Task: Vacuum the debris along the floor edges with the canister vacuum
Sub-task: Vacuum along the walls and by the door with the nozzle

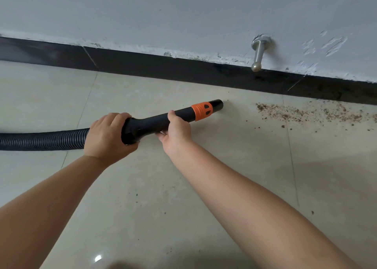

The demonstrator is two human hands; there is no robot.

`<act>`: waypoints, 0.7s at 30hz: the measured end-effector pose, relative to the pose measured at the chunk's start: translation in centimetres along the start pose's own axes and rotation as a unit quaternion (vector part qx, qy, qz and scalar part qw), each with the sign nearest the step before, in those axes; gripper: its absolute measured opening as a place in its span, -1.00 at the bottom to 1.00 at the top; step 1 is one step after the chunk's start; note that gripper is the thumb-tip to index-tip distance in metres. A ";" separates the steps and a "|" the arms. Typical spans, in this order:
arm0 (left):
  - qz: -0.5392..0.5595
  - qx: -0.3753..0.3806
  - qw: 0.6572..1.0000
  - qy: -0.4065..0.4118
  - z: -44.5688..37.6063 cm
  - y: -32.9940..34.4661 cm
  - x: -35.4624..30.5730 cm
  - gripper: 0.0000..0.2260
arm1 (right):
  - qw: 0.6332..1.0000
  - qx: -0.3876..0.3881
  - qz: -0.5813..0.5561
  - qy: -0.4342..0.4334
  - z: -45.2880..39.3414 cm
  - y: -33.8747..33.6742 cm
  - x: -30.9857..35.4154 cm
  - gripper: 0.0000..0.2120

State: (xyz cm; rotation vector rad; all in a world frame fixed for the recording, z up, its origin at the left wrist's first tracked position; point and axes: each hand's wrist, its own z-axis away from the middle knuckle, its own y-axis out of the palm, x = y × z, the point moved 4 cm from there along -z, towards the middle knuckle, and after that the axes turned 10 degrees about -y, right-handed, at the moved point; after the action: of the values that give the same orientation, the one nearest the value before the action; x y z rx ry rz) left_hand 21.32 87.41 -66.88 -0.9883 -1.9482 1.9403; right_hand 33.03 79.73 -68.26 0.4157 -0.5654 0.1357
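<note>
Fingers [114,119] grip nozzle [183,115] pointing right toward debris [306,113].

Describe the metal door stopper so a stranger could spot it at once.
Start at the white wall and follow the black baseboard to the right. Just above it, a short silver door stopper sticks out from a round wall plate and ends in a ball tip. It is the only metal fitting on that wall.
</note>
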 end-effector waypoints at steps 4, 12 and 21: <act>0.007 -0.013 1.000 0.008 -0.1 0.8 -1.1 -0.58 | 0.999 -0.027 0.018 -0.023 -0.6 -0.5 1.1 -0.61; 0.006 -0.025 0.999 0.022 -1.1 2.3 -5.4 -0.56 | 0.990 -0.092 0.086 -0.067 -2.0 -1.9 4.8 -0.59; -0.032 -0.048 0.998 0.004 -0.7 1.9 -5.5 -0.60 | 0.995 -0.062 0.058 -0.044 -1.7 -2.2 5.1 -0.60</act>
State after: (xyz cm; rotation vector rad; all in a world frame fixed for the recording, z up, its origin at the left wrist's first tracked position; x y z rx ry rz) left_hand 26.46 84.52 -66.98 -0.9428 -2.0608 1.8206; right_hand 38.69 78.45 -67.48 0.2680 -0.6824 0.1934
